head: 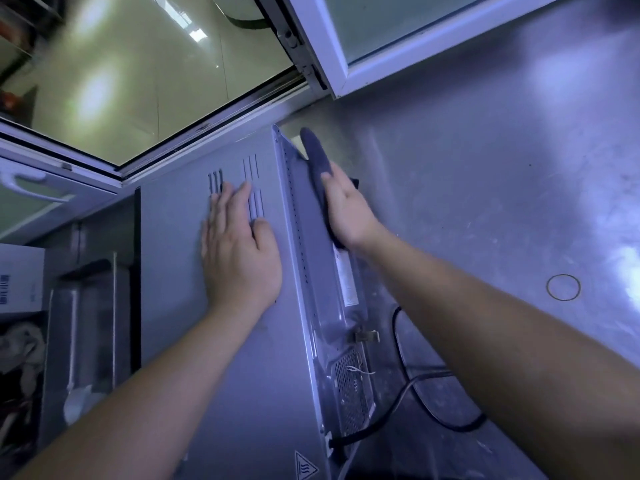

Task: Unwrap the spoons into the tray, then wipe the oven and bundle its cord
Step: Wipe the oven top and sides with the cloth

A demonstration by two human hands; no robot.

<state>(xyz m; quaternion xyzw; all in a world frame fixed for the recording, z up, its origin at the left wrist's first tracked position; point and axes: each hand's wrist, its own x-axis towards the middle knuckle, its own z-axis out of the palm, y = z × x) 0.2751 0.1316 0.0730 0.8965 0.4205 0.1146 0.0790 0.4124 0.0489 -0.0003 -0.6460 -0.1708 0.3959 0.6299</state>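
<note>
The oven (180,271) stands on the steel desk (485,185), its far corner close to the desk's far edge below the open window (332,64). The left grip (239,251) lies flat on the oven's top, fingers apart and straight, the fingertips reaching the vents (256,202); it holds nothing. The right grip (346,209) is laid against the upper part of the oven's back panel with a dark cloth (313,150) under it: the fingers run straight along the cloth and press it to the panel, not curled round it. The cloth sticks out past the fingertips toward the oven's far corner, and a little shows below the wrist. Lower on the back panel are a white label (346,278) and a mesh grille (351,393). The black cord (360,434) leaves the panel near its bottom and lies in loose loops on the desk just behind the oven, unbundled. A thin ring (547,287) lies flat on the desk, well apart from the oven, to the right of the right forearm. On the oven's left, off the desk's edge, stands a steel tray (83,341) with a box (20,278) beside it; what lies in the tray is too blurred to tell.
</note>
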